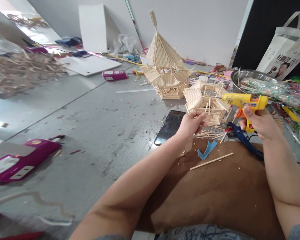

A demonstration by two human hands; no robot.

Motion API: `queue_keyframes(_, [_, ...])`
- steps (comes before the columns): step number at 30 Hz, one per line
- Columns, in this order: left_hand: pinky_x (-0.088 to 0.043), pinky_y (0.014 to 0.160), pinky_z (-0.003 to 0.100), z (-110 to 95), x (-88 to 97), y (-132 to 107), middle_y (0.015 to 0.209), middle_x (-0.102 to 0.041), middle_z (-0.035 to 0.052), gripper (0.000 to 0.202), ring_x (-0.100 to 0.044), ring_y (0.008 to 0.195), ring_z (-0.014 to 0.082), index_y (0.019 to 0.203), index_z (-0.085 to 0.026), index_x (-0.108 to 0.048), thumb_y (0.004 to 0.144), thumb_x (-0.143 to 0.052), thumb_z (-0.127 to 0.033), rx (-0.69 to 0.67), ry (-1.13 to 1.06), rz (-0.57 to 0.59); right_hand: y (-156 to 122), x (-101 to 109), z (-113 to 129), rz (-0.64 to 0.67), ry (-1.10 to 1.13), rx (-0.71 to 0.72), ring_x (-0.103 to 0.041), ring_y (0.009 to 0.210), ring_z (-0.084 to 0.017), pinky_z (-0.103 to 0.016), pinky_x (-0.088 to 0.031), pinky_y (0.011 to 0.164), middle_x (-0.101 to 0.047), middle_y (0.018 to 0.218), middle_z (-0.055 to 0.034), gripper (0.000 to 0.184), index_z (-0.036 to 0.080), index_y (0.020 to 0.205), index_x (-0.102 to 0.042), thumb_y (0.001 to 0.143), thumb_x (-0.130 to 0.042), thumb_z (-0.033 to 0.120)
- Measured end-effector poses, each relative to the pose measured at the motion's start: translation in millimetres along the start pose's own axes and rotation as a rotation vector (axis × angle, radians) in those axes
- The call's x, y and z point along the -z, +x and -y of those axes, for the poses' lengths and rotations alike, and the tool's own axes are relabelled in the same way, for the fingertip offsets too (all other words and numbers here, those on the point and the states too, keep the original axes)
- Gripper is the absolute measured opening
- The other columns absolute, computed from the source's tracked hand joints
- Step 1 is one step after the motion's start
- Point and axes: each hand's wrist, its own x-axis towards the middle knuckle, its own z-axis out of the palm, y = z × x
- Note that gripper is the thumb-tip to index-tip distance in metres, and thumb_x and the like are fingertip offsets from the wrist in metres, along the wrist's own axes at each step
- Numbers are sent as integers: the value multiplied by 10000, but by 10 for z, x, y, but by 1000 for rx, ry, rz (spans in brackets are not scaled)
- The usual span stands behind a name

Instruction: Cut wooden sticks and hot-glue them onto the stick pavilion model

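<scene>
My left hand (pixel 191 124) grips the near edge of a small roof-like model of thin wooden sticks (pixel 207 101), fingers curled round it. My right hand (pixel 258 122) is wrapped round the orange handle of a yellow glue gun (pixel 242 101), whose nozzle points left at the model's top. A taller finished stick pagoda (pixel 165 63) stands just behind. Loose sticks (pixel 211 161) lie on the brown board (pixel 215 193) over my lap, beside a blue scrap (pixel 207 150) and blue-handled pliers (pixel 243 140).
A black phone (pixel 170 127) lies on the grey floor left of my left hand. A metal bowl (pixel 250 75) with bagged sticks sits at right, a white tote bag (pixel 285 46) behind it. Magenta boxes (pixel 20 161) (pixel 114 75) and another stick structure (pixel 20 71) lie at left.
</scene>
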Motion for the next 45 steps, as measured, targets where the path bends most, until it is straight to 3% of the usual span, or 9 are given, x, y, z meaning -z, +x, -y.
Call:
queue_keyframes(5, [-256, 261, 147, 10, -28, 36, 459, -555, -49, 137, -394, 246, 30, 709, -141, -484, 760, -566, -239, -33, -76, 26, 3, -11, -7, -8, 12, -23, -476, 350, -76, -237, -350, 336, -572, 635, 14, 322, 238, 770, -521, 658, -586, 533])
queue_keyframes(14, [-374, 323, 175, -73, -34, 60, 664, -644, 7, 61, -497, 325, 41, 728, -115, -544, 779, -530, -145, 89, -121, 82, -2, 1, -41, 25, -8, -36, -481, 373, -65, -230, -360, 360, -566, 674, 16, 325, 223, 805, -500, 691, -563, 521])
queue_keyframes(21, [-356, 317, 172, -81, -42, 100, 629, -644, 18, 63, -508, 332, 53, 731, -117, -545, 773, -542, -164, 147, -191, 99, 8, -17, -42, 7, -19, -55, -471, 366, -58, -231, -347, 354, -575, 662, 9, 334, 229, 687, -539, 652, -572, 559])
queue_keyframes(45, [-381, 322, 169, -22, -107, 184, 584, -619, 2, 97, -504, 338, 56, 726, -111, -545, 778, -548, -194, 156, -265, 73, 5, -47, -84, -8, -35, -45, -464, 365, -65, -224, -341, 337, -578, 660, -4, 365, 196, 719, -548, 657, -576, 555])
